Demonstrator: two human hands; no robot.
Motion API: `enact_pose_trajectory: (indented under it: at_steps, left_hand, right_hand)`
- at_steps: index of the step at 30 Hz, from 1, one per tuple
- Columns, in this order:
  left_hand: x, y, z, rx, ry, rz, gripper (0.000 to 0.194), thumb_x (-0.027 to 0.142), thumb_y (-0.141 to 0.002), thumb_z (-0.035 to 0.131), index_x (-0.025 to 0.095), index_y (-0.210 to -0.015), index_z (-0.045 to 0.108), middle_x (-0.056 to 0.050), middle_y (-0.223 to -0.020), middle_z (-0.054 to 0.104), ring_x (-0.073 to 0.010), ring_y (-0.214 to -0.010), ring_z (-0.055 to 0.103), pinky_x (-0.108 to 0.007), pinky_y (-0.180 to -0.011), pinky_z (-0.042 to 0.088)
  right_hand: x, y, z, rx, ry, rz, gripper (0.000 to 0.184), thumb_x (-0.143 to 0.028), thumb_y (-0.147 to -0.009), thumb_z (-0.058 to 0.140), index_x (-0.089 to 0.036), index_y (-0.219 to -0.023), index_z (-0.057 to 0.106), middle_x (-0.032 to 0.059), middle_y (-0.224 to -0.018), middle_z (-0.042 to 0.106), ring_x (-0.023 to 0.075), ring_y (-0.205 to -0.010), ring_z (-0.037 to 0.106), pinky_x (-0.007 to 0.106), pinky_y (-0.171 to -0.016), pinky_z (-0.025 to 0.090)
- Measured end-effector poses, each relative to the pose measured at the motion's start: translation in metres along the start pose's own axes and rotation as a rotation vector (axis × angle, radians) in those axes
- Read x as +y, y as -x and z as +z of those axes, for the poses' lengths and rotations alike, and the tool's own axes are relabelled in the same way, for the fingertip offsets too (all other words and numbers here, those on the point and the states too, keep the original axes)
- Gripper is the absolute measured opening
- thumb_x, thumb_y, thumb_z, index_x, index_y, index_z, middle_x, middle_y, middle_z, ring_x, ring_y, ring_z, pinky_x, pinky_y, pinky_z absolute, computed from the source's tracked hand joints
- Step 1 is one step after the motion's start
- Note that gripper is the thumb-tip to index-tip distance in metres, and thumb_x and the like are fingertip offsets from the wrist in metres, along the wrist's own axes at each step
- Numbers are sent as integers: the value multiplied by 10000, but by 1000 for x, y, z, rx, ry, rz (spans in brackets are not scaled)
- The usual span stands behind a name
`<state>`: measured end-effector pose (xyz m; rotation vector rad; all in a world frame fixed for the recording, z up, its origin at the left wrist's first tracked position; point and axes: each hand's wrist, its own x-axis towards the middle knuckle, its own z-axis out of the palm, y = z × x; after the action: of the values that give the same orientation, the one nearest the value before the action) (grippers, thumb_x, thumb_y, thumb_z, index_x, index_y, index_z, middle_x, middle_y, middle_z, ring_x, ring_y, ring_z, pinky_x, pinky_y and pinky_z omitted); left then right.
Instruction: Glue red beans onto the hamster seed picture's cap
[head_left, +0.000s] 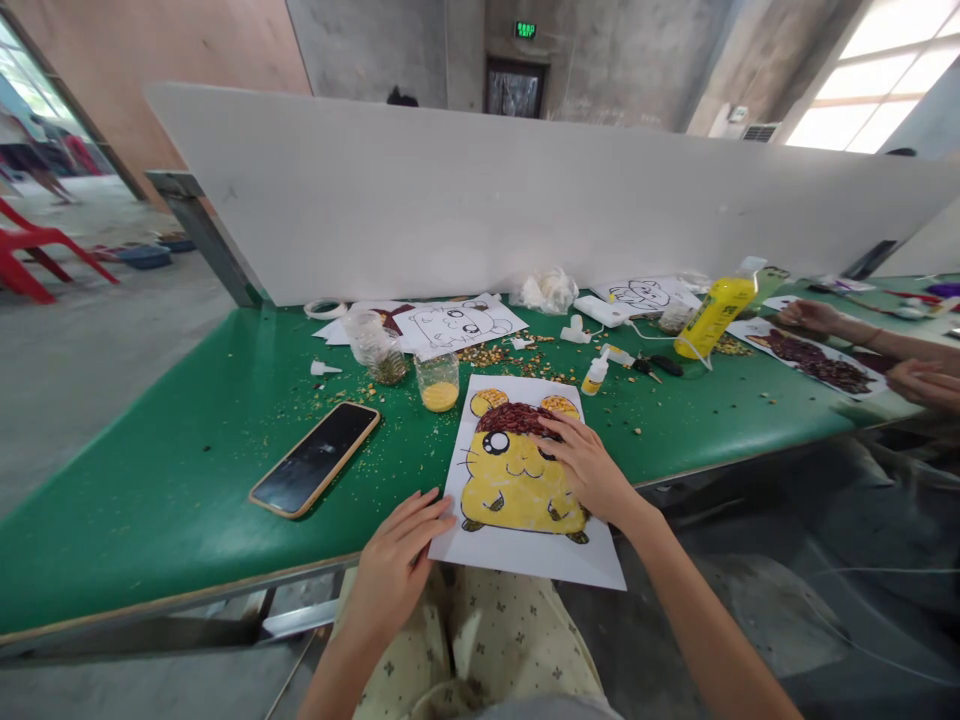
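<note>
Right hand (pixel 592 472) spread over the seeded hamster picture

The right hand lies with fingers loosely spread on the dark-red head of the hamster picture (pixel 525 550), perhaps pressing pieces flat. The left hand (pixel 394 560), fingers slightly parted, touches the sheet's left edge, probably to steady it where it overhangs the front of the green table (pixel 187 480). A cup of yellow grains (pixel 439 390) and a small glue bottle (pixel 595 372) stand just beyond, likely for easy reach. The yellow bottle (pixel 716 318) carries green lettering I can't make out; the green wall sign (pixel 525 30) reads "EXIT".
</note>
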<state>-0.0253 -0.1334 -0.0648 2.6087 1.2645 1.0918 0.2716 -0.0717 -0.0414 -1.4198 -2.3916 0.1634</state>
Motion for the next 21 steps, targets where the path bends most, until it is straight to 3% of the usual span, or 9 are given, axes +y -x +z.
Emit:
enact_pose_trajectory:
  at_steps: [3,8,12,16,21]
  left_hand:
    - [1,0,0,2,1,0,392,29,-779,421,233,-1020,655,-18,-1118,682,-203,-1101,603,-426,-936,515]
    - [1,-1,0,5,-19,13,399,19,-773,405,226,-1011,649,-13,-1114,684,-205,-1098,605,-436,-917,528]
    - [1,-1,1,2,-27,8,397,22,-775,406,227,-1013,648,-11,-1115,683,-208,-1099,604,-446,-913,528]
    - [1,0,1,-2,-17,-2,414,13,-769,403,231,-1021,649,-8,-1122,680,-203,-1111,596,-438,-930,519]
    - [0,0,1,-7,-21,5,410,12,-769,406,229,-1019,648,-10,-1122,680,-204,-1101,602,-438,-919,525]
  right_hand:
    - [1,-1,0,7,1,24,539,-26,-805,349,-241,-1243,577,61,-1410,434,235,-1357,269,484,-1070,293]
    - [2,0,2,5,-33,-53,589,4,-771,355,-279,-1236,582,28,-1414,432,216,-1362,263,465,-1082,286]
    - [2,0,1,8,-5,4,557,-14,-790,356,-242,-1249,575,64,-1400,446,242,-1357,269,494,-1065,295]
    - [0,0,-1,-16,-25,-19,570,2,-784,350,-291,-1195,614,32,-1399,449,233,-1354,277,496,-1062,299]
    - [0,-1,-3,-10,-2,12,559,-6,-794,348,-264,-1224,595,52,-1394,456,241,-1353,280,498,-1062,298]
